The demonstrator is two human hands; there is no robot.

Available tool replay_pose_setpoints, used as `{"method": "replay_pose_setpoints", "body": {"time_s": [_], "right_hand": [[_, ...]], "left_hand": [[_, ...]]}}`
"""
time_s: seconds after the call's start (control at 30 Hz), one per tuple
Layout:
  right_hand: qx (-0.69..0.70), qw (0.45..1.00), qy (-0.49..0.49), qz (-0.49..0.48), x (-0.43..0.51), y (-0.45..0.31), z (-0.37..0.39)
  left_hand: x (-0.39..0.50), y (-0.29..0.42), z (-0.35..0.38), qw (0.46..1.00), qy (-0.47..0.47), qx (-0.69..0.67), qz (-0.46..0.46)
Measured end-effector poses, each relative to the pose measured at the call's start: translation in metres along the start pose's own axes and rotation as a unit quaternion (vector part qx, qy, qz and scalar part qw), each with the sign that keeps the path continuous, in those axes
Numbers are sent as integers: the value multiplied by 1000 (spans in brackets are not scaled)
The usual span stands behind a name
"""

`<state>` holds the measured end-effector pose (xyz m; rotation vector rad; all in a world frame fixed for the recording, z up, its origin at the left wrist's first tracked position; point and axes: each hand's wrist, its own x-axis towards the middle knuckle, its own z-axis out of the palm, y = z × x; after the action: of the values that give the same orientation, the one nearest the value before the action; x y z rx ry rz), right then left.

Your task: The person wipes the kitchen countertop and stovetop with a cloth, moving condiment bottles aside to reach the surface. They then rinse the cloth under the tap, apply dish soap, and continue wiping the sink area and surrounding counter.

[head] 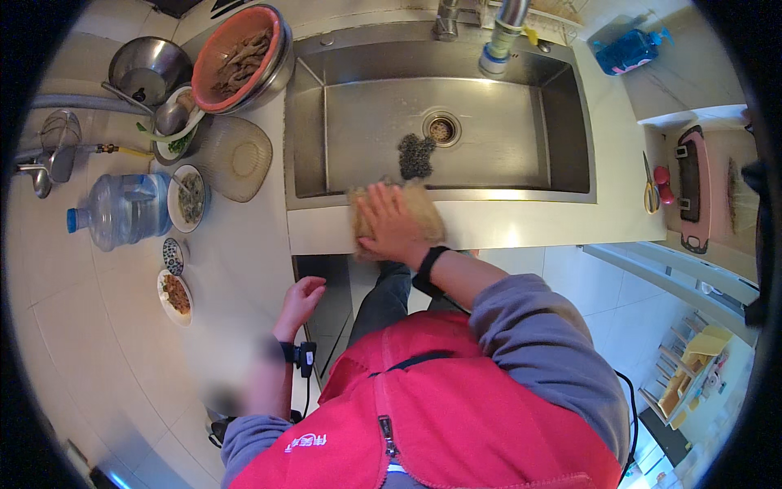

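Flat on a tan cloth (427,215), my right hand (390,221) presses it against the counter strip in front of the stainless steel sink (379,110). The cloth is slightly blurred and reaches the sink's front rim. A dark metal scouring pad (416,156) lies in the basin beside the drain strainer (442,128). My left hand (301,304) is raised near the edge of the left counter, fingers loosely curled, with nothing seen in it. Both wrists wear black bands.
Left are a red plastic basin (211,73) of food in metal bowls, a steel bowl (149,61), a glass plate (238,159), a water jug (125,208) and dishes of food (176,299). Right are scissors (651,192), a pink cutting board (696,189) and a blue soap bottle (629,52).
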<state>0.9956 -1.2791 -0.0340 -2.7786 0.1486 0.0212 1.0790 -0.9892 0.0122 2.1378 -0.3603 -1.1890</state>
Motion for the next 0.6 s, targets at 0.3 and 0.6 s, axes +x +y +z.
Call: {"method": "replay_pose_setpoints", "body": {"time_s": [0.3,0.6], "right_hand": [[51,996,34,-67,27,-45,29],[-34,942,82,323,-200,162,-37]], "left_hand": [[-10,-2,-5,997,-51,35,-50],[75,97,56,984,-112,115,72]]}}
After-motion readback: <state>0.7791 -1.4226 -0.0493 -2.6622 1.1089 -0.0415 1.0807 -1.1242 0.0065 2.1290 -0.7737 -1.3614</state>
